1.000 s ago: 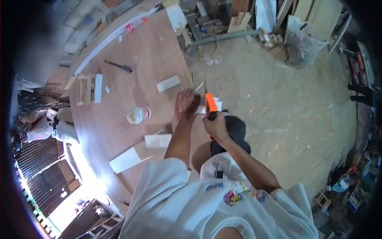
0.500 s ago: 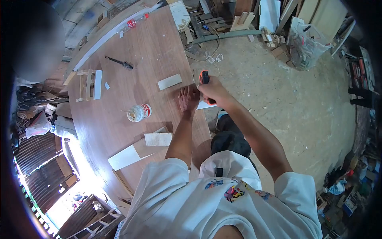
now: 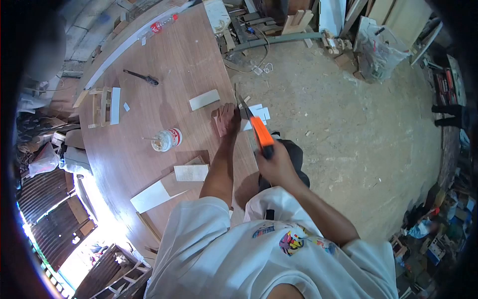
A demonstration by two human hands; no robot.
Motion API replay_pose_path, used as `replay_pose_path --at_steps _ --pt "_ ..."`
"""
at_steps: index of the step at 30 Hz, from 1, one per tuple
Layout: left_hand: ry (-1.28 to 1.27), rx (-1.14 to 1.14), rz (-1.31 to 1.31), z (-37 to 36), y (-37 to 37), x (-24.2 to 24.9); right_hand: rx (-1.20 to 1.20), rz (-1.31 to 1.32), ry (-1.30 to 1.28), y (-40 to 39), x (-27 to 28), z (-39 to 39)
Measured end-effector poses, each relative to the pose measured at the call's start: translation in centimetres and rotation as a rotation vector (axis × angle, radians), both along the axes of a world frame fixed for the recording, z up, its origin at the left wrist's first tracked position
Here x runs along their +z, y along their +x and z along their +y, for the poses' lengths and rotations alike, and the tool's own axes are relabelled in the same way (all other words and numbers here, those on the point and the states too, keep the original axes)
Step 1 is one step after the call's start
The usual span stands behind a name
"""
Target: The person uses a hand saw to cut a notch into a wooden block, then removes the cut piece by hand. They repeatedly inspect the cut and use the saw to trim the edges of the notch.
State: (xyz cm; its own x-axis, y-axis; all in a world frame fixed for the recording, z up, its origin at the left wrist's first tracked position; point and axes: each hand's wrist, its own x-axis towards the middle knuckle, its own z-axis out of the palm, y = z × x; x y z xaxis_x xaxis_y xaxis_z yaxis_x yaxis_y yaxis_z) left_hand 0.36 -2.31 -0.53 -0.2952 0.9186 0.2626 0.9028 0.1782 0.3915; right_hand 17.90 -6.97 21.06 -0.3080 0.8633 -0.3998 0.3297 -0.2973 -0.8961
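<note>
My right hand is wrapped round the black grip of a handsaw with an orange handle. Its narrow blade points away from me, along the table's edge. My left hand lies palm down with its fingers forward, pressing on a pale board at that edge, and covers much of it. White pieces show past the edge beside the blade. Just beyond my left fingertips lies a small pale wooden block on the brown table.
A jar with a red-and-white label stands left of my forearm. White board offcuts lie nearer me. A dark slim tool, a small wooden frame and a plastic bottle are farther off. A filled plastic bag sits on the floor.
My right hand has drawn back toward me with the handsaw, so its blade and orange handle now show. My left hand stays on the board; the whole view has shifted slightly.
</note>
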Motion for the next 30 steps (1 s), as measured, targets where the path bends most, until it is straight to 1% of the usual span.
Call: replay_pose_path --at_steps 1,2,3,5,6,7,8,9,11,12,14,17,19,21,22,24,27,28,30 --pt "-0.011 -0.026 -0.061 -0.2 0.1 0.0 -0.001 0.036 0.042 -0.9 -2.7 0.6" --pt "0.0 -0.025 -0.056 0.1 0.1 -0.2 0.008 0.078 0.099 -2.1 -4.4 1.6" --pt "0.029 0.002 -0.073 -0.2 0.1 -0.3 0.007 0.083 0.103 -2.9 -4.6 1.9" --pt "0.052 0.022 -0.09 -0.9 0.3 -0.6 -0.018 -0.019 0.128 -3.8 -4.7 2.1" --pt "0.032 0.011 -0.011 -1.0 0.4 0.1 -0.048 0.025 0.073 -3.1 -4.4 1.7" --pt "0.025 0.011 0.073 -0.3 0.2 0.5 -0.029 0.012 0.059 -2.2 -2.5 1.1" --pt "0.043 -0.003 0.007 -0.5 0.1 0.5 -0.011 -0.003 0.031 -1.3 -0.1 -0.3" --pt "0.011 -0.007 0.0 -2.0 0.3 0.1 -0.014 -0.011 -0.001 -0.4 1.6 -2.5" --pt "0.022 -0.01 -0.038 -0.5 0.2 0.1 -0.066 0.157 0.074 0.5 3.6 -3.4" --pt "0.03 -0.011 -0.04 -0.1 0.3 0.2 -0.067 0.156 0.082 0.5 2.5 -3.1" --pt "0.003 -0.022 0.013 -0.3 0.3 0.6 -0.058 0.053 0.126 0.2 -2.2 -2.2" --pt "0.057 -0.011 0.0 -0.3 0.0 -0.8 -0.031 0.055 0.158 -3.1 -7.3 2.4" --pt "0.094 -0.001 -0.009 -0.6 0.1 -0.9 -0.042 0.069 0.18 -4.0 -6.3 3.1" --pt "0.138 -0.001 -0.024 -0.3 0.2 -0.8 -0.034 -0.016 0.018 -3.6 -4.4 2.1" --pt "0.108 -0.014 0.001 0.0 0.0 -0.5 -0.015 0.034 0.127 -2.4 -3.9 0.7" --pt "0.043 -0.017 0.048 -0.2 0.0 -0.1 0.019 0.094 -0.024 0.0 2.4 -1.5" --pt "0.04 -0.026 -0.006 -0.3 0.1 0.0 -0.02 0.145 0.024 1.5 4.0 -2.9" --pt "0.041 -0.028 -0.007 -0.2 0.2 0.2 -0.008 0.124 0.057 1.3 0.7 -2.8" --pt "0.044 -0.011 0.052 -0.2 0.3 0.6 0.003 0.005 0.065 -0.5 -3.9 0.2"
